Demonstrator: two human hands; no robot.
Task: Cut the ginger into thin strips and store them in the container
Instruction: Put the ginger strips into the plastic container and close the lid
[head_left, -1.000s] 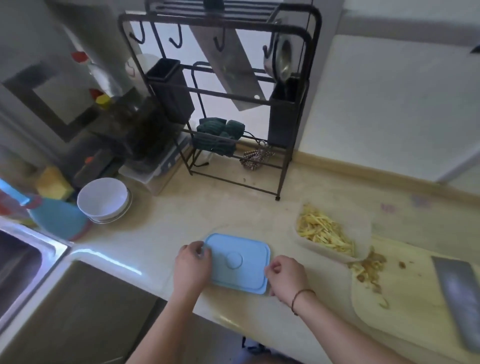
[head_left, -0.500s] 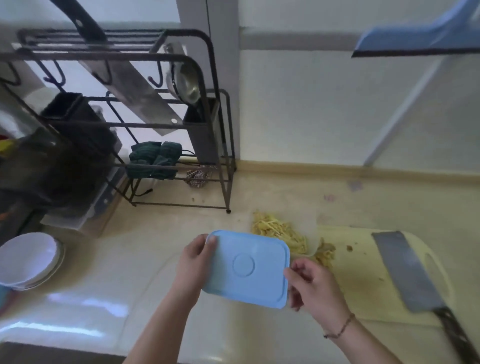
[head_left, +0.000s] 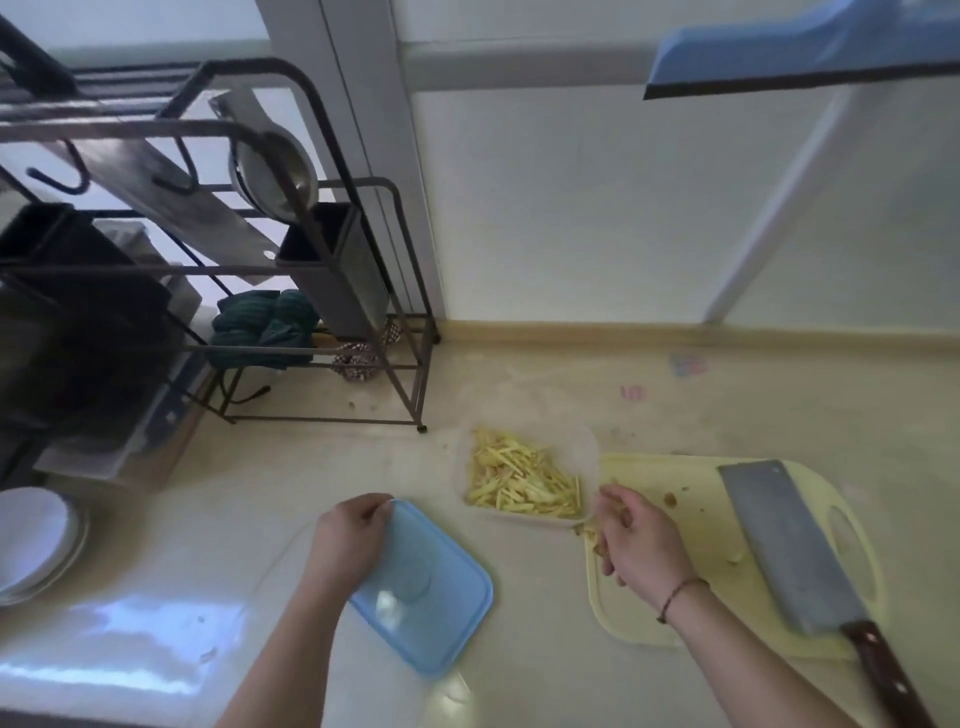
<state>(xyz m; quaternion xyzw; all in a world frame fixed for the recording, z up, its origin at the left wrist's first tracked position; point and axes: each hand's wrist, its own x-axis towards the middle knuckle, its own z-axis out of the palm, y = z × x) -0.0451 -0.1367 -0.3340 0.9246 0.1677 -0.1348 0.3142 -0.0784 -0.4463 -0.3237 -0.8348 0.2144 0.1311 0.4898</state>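
Note:
A clear plastic container (head_left: 589, 457) sits on the counter, filled with thin yellow ginger strips (head_left: 522, 480). My left hand (head_left: 350, 535) grips the far left corner of the blue lid (head_left: 431, 592), which is held tilted to the left of the container. My right hand (head_left: 636, 540) rests over the left edge of the pale yellow cutting board (head_left: 691, 483), its fingers curled on a few leftover ginger bits (head_left: 592, 532) right beside the container's near right corner. A cleaver (head_left: 789, 545) lies flat on the board, handle toward me.
A black wire rack (head_left: 332, 249) with hooks, holders, a green cloth (head_left: 265, 327) and a hanging metal bowl stands at the back left. White bowls (head_left: 31, 535) are stacked at the far left. The wall runs behind the counter.
My right hand has let go of the lid and moved right to the ginger bits at the board's edge. My left hand alone now holds the lid, lower and further left.

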